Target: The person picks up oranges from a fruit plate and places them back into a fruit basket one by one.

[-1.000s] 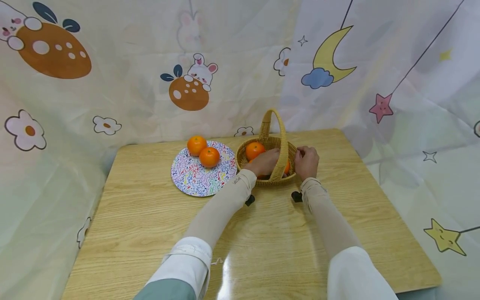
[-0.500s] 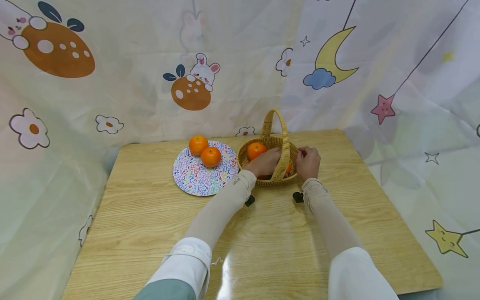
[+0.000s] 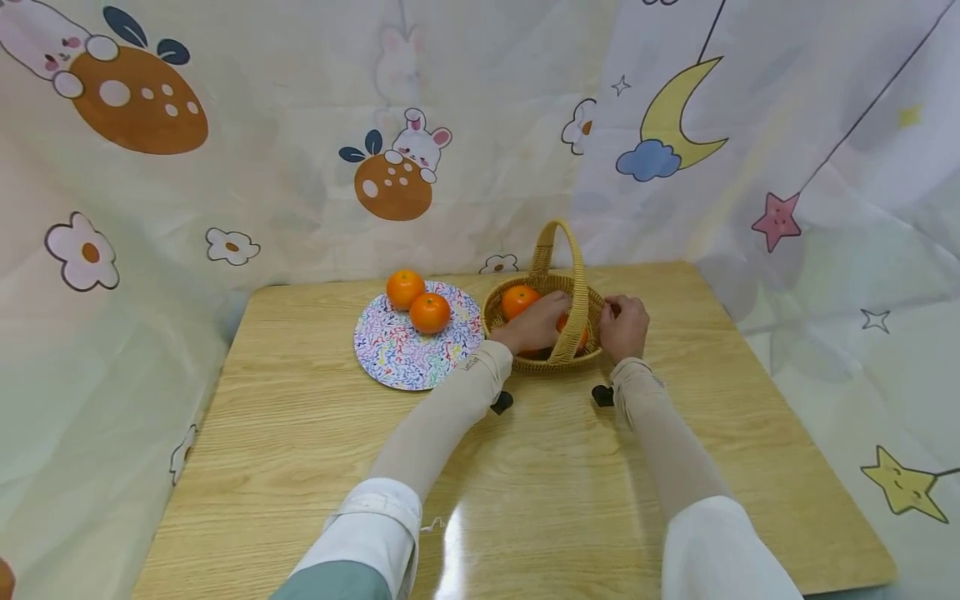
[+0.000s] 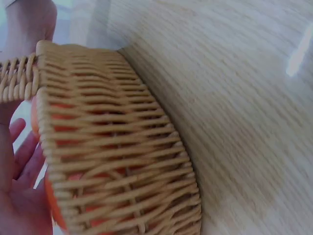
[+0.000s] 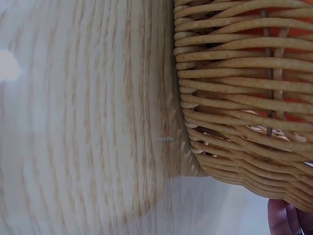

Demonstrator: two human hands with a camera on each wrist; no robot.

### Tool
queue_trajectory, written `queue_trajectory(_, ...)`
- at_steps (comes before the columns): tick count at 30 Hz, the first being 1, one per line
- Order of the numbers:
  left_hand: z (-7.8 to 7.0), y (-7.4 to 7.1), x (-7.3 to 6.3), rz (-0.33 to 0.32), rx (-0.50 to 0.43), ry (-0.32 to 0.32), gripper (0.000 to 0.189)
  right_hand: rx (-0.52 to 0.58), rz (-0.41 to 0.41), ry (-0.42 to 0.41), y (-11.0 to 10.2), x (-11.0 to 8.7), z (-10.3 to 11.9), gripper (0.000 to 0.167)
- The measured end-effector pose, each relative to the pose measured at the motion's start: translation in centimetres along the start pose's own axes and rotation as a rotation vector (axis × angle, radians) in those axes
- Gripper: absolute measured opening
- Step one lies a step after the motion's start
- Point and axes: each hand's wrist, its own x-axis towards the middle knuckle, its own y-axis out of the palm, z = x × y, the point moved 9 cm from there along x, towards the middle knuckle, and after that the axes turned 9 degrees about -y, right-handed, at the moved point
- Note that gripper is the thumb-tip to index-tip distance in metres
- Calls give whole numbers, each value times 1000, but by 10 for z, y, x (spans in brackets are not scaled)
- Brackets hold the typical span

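Note:
A wicker basket [image 3: 581, 275] with a tall arched handle stands at the back of the table, with several oranges [image 3: 519, 300] inside. My left hand [image 3: 542, 323] reaches over the near rim into it, among the oranges. In the left wrist view its fingers [image 4: 30, 159] look loosely extended beside an orange [image 4: 55, 203], partly hidden by the basket wall [image 4: 112, 147]. At the right rim, my right hand [image 3: 625, 327] pinches the basket's edge. Only a few of its fingertips [image 5: 279, 218] show in the right wrist view, at the wicker wall [image 5: 234, 98].
Left of the basket lies a round plate [image 3: 405, 367] with a colourful scribble pattern, carrying two oranges [image 3: 430, 313]. The wooden table [image 3: 315, 467] backs onto a printed curtain [image 3: 495, 167]. Black wrist camera parts [image 3: 501, 403] sit under both wrists.
The head view has turned slightly left, so everything sits a little further right. Slightly more of an orange shows beside my left hand; the right hand stays at the rim.

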Motion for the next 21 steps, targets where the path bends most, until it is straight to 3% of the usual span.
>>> queue_trajectory(6, 16, -11, -9, 5, -141, -115, 59, 22, -2, 10, 1, -3, -3, 24)
queue_trajectory(10, 17, -24, -18, -23, -253, -144, 61, 9, -1, 19, -1, -4, -4, 26)
queue_trajectory(15, 27, -42, -30, -96, -326, -165, 66, 13, -29, 6, -2, -1, -4, 26)
queue_trajectory(21, 58, -63, -59, -236, -520, -208, 65, 22, -37, 13, 1, -2, -5, 26)
